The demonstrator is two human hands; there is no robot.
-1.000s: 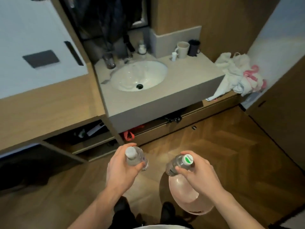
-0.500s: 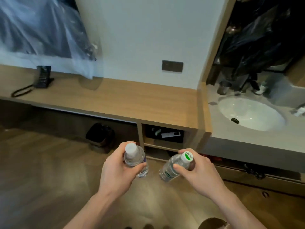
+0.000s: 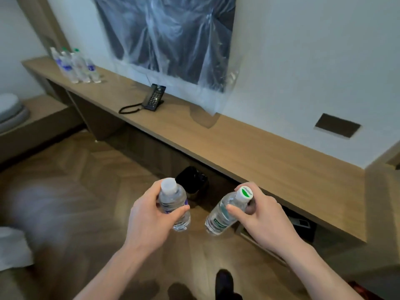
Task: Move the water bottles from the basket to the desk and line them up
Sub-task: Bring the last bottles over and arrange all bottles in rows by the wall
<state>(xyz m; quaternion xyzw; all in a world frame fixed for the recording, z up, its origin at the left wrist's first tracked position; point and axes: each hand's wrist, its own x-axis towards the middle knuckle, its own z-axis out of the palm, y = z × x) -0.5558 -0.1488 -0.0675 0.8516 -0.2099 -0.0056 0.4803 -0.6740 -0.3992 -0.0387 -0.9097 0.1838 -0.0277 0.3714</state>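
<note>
My left hand (image 3: 149, 221) grips a clear water bottle with a plain white cap and purple label (image 3: 174, 202), held upright over the floor. My right hand (image 3: 263, 219) holds a second clear bottle with a green-and-white cap (image 3: 225, 211), tilted, fingers around its neck. Both are in front of the long wooden desk (image 3: 249, 148). At the desk's far left end several water bottles (image 3: 74, 64) stand close together. The basket is out of view.
A black desk phone (image 3: 153, 98) with a coiled cord sits mid-desk under a plastic-wrapped wall screen (image 3: 168, 35). A black bin (image 3: 192, 180) stands under the desk. A wall socket plate (image 3: 337, 128) is at right. A low bench (image 3: 32, 113) sits far left.
The view has swung left from the sink area along the desk; the phone and the group of bottles have come into sight. Both hands keep the same hold on their bottles.
</note>
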